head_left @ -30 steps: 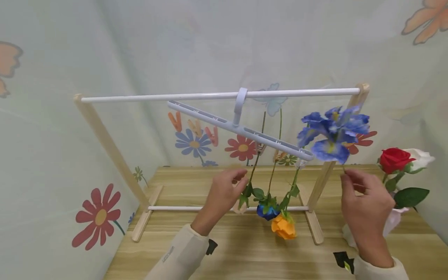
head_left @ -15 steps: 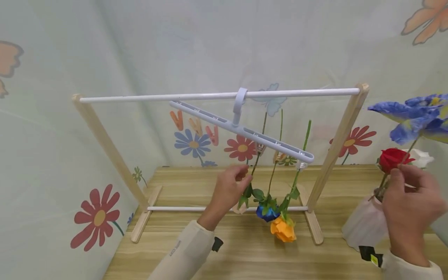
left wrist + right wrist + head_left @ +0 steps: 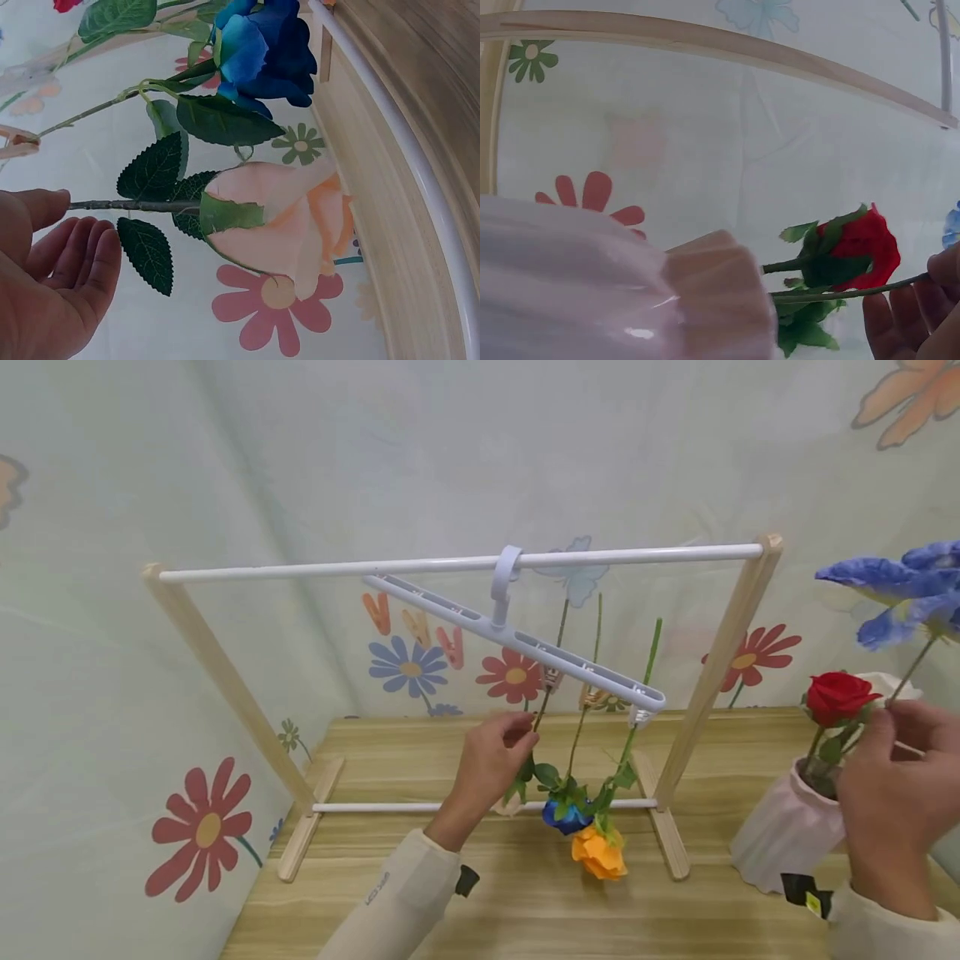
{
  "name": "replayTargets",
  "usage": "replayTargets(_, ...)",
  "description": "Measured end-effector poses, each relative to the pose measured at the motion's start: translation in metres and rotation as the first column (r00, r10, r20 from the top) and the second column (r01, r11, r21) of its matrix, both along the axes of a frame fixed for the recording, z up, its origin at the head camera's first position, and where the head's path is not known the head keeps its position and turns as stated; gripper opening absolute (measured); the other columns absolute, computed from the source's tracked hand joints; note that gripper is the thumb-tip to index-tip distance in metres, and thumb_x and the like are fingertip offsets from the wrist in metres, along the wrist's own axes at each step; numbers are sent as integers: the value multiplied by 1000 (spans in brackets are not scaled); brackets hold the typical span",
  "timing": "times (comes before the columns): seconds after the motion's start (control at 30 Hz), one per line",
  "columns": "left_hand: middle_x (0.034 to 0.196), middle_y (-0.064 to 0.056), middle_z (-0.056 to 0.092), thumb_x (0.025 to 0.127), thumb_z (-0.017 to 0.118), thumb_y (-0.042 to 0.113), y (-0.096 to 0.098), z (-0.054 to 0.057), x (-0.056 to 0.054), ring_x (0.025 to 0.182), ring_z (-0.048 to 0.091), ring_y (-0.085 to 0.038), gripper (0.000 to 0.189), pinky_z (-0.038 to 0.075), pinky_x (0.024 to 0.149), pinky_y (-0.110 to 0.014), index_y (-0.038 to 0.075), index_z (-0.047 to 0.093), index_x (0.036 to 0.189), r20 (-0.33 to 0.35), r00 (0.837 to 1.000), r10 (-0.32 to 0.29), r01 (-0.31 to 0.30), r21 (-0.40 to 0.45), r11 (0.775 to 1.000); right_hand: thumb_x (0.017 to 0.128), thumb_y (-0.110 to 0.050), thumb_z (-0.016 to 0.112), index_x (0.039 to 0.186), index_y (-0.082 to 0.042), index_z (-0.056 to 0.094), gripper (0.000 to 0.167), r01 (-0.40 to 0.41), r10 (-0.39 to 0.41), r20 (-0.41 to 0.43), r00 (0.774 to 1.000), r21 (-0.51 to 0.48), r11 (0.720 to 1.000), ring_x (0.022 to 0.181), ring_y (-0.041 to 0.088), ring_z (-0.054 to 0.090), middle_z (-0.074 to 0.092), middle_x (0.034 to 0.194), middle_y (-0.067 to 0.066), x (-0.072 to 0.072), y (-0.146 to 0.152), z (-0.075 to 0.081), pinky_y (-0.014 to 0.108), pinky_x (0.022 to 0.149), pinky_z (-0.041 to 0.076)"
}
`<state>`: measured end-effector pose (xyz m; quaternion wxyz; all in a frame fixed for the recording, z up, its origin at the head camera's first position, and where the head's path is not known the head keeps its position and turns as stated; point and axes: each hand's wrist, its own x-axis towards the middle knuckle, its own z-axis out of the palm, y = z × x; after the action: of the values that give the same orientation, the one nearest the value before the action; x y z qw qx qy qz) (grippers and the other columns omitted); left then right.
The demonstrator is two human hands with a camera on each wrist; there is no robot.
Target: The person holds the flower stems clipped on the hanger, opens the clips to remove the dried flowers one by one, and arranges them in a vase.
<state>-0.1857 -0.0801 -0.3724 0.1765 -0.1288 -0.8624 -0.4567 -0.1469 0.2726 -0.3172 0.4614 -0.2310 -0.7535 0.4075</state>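
My right hand (image 3: 900,785) pinches the stem of a blue iris (image 3: 922,581) at the far right. In the right wrist view the stem (image 3: 847,295) runs from my fingertips to the vase mouth, beside a red rose (image 3: 866,247). My left hand (image 3: 487,768) holds the stem of a pink rose (image 3: 255,214) hanging head down, thumb on the stem and other fingers loosely curled. Behind the thumb the index finger is hidden. Beside it hang a blue rose (image 3: 566,817) and an orange-yellow rose (image 3: 598,852), clipped by their stems to a pale hanger (image 3: 442,607).
The hanger tilts down to the right on the white rod (image 3: 300,572) of a wooden rack (image 3: 716,668). Several clips, among them an orange clip (image 3: 377,612), hang under its left half. A pinkish ribbed vase (image 3: 787,835) stands right of the rack on the wooden table (image 3: 360,893).
My right hand has carried the blue iris from the rack's right side rightward to above the vase, then moved slightly further right. My left hand stays at the pink rose's stem.
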Motion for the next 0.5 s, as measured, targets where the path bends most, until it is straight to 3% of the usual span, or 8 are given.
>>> replayTargets(0.23, 102, -5, 77, 95, 72, 17, 3, 0, 0, 88, 72, -17, 19, 60, 78, -25, 8, 75, 112, 11, 1000, 16, -16, 12, 1000, 103, -24, 52, 122, -3, 70, 34, 7, -3, -56, 998, 86, 996, 87, -25, 37, 35, 92, -46, -1, 7, -13, 4, 80, 35)
replayTargets(0.5, 102, -4, 77, 95, 72, 20, 7, 2, -2, 86, 70, -15, 19, 59, 78, -22, 10, 74, 111, 16, 999, 32, -32, 24, 999, 98, -14, 54, 109, 8, 71, 29, 12, -1, -97, 995, 117, 993, 79, -28, 33, 34, 86, -47, -1, 6, -14, 3, 74, 26)
